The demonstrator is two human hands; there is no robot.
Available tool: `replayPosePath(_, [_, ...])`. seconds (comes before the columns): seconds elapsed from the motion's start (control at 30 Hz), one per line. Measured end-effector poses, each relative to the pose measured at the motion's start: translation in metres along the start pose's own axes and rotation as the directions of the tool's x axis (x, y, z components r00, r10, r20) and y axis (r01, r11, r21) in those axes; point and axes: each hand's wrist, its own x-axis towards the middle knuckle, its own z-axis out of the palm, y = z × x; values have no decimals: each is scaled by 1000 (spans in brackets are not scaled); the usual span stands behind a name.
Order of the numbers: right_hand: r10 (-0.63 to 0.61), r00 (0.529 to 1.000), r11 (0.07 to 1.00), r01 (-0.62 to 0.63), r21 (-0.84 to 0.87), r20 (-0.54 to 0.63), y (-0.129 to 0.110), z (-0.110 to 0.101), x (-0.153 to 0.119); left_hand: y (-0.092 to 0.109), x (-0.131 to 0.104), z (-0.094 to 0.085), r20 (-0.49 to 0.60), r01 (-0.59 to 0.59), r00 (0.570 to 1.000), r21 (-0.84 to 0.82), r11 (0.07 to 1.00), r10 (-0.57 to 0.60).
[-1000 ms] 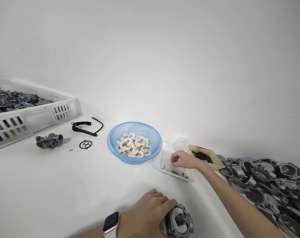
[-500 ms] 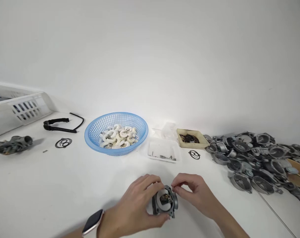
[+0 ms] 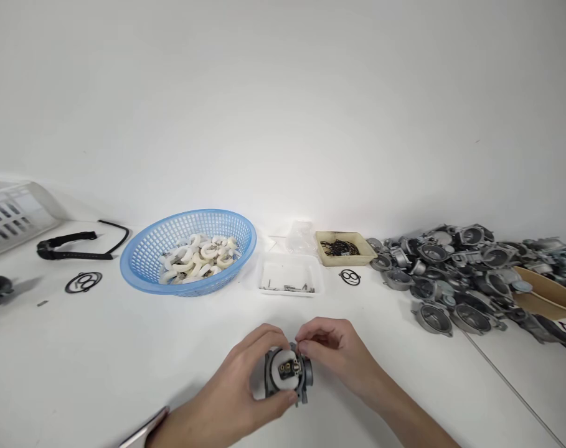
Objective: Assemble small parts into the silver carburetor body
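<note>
A grey metal housing (image 3: 306, 372) with a white C-shaped part (image 3: 277, 368) and brass fittings inside it is near the bottom centre. My left hand (image 3: 238, 386) grips it from the left, fingers over the top edge and thumb at the lower edge. My right hand (image 3: 341, 354) is at the housing's upper right, with thumb and forefinger pinched together over its rim. Whatever lies between those fingertips is too small to make out.
Behind are a blue basket (image 3: 137, 274) of white parts, a white tray (image 3: 259, 274) with small pins and a yellowish tray (image 3: 369, 250) of black rings. Grey castings (image 3: 434, 317) are heaped right. Left lie a black strap (image 3: 72, 255) and a black gasket (image 3: 83, 282).
The view has swung right, so things appear further left. My right hand's pinched fingers have moved onto the housing's upper rim. My left hand keeps its grip on the housing.
</note>
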Motion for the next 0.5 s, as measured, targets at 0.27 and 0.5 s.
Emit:
replayPosePath(0.27, [7, 1000, 998, -8, 62, 21, 7, -2, 4, -3, 0, -1, 56, 89, 995, -32, 995, -87])
replayPosePath(0.5, [35, 999, 998, -36, 57, 31, 3, -2, 1, 5, 3, 0, 47, 125, 991, -48, 991, -123])
